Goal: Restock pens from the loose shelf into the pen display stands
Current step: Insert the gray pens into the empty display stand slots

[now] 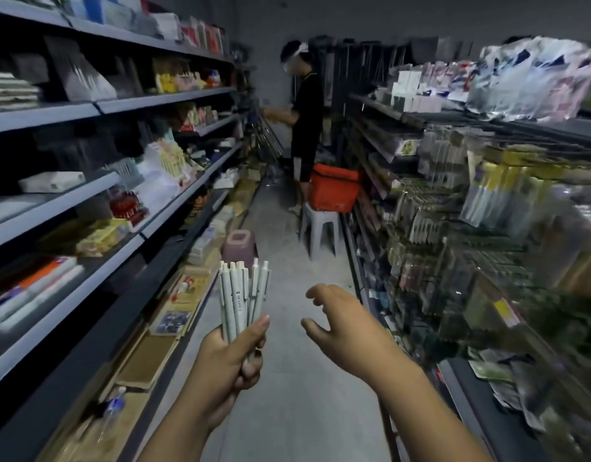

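As I read the aisle through the head camera, I log the following. Left hand: fingers and thumb curled round the lower ends of a bundle of pens, which it holds upright over the aisle floor. The pens are slim, pale grey-white cylinders with a matte plastic look; thin clips sit near their tops and small dark print runs down one barrel. They fan apart slightly at the upper end. Right hand: just beside the bundle and not touching it, fingers spread and loosely bent, holding nothing. Left side: grey flat-fronted shelves with boxed and wrapped stationery, blurred. Right side: hanging racks of glossy clear packets, too blurred to read. Further along stand a squat mauve stool with a slotted top and a white plastic stool carrying a red basket. Another person in dark clothing faces the left shelving.
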`<state>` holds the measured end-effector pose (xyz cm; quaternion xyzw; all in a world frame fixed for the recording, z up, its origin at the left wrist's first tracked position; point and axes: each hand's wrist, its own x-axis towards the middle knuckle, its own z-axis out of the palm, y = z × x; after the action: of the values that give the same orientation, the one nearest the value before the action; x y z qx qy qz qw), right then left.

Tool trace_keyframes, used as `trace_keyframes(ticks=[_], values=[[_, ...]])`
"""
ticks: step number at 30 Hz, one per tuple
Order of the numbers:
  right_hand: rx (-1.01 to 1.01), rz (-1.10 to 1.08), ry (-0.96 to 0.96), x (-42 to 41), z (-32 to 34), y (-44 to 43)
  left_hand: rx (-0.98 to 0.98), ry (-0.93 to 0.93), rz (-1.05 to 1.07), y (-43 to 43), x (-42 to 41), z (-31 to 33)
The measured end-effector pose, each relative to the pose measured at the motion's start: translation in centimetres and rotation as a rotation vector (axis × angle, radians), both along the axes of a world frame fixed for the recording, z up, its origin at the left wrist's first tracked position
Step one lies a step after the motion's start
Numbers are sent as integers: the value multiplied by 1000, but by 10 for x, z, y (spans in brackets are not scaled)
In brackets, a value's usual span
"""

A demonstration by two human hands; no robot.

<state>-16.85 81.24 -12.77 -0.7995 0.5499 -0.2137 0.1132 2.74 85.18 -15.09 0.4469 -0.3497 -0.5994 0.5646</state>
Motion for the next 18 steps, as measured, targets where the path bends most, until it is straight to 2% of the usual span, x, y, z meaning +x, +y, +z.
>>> trace_keyframes(ticks=[10, 18], values=[[2, 268, 89, 33, 12, -308, 43, 47, 248, -249, 15, -6], [32, 470, 97, 103, 2, -502, 33, 110, 424, -407, 74, -23]])
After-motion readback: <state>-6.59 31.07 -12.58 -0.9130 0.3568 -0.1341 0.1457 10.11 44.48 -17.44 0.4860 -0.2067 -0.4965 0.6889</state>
